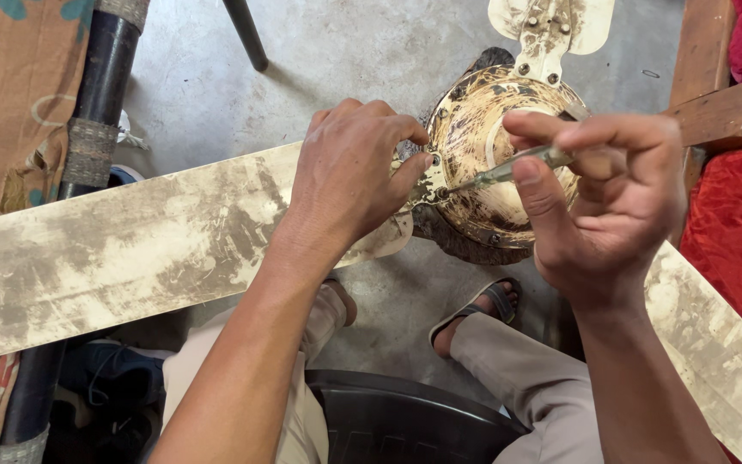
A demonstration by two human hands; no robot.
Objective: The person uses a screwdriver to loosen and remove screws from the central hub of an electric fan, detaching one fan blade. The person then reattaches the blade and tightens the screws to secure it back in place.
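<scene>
A worn cream ceiling fan lies in front of me, its round motor housing (483, 185) scuffed brown. My right hand (607, 202) grips a screwdriver (508, 170) with a clear greenish handle; its tip rests at the bracket where the left blade (130, 241) meets the housing. My left hand (349, 172) pinches that bracket at a screw next to the tip, fingers curled on the blade's root. A second blade (719, 344) runs off to the lower right, and a third blade's root (551, 26) points away at the top.
I sit on a dark plastic chair (405, 421), feet in sandals (478, 305) on the concrete floor (345, 60). A black pole (92, 112) stands at left beside patterned cloth. Red fabric (736, 232) and a wooden frame (714, 112) are at right.
</scene>
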